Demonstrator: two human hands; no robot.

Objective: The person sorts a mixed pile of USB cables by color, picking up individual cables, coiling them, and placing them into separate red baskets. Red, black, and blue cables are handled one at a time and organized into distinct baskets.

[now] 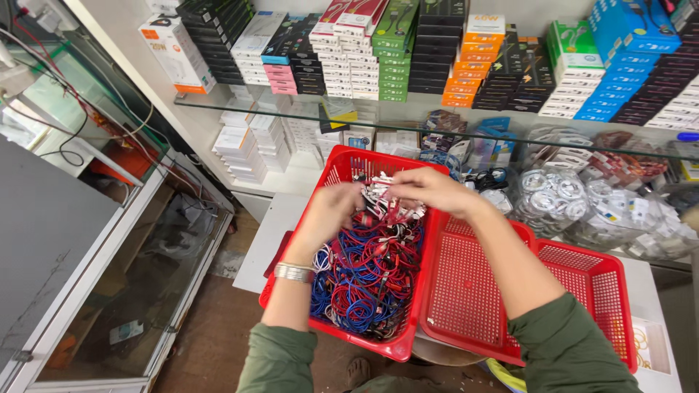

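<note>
Currently, a tangled mass of blue, red and white coiled cables [364, 280] is held in a red perforated plastic basket [342, 169] resting on the white surface [256, 251]. Left to right, the left hand [331, 212], with a metal wristband [293, 273], is lowered over the heap; its fingers are curled into the cables, though what exactly is pinched cannot be told. A small bundle of white-ended cable plugs [384, 195] is gripped between both hands above the heap. The right hand [429, 188] is closed on the far side of this bundle.

Risk is judged as follows: loops from the heap may be dragged up with the bundle, because the strands are interlaced; cables could then be spilled over the basket rim. An empty red perforated plastic tray [466, 291] lies just beside the basket, overhanging the surface edge, and could be tipped if knocked by the right forearm.
</note>
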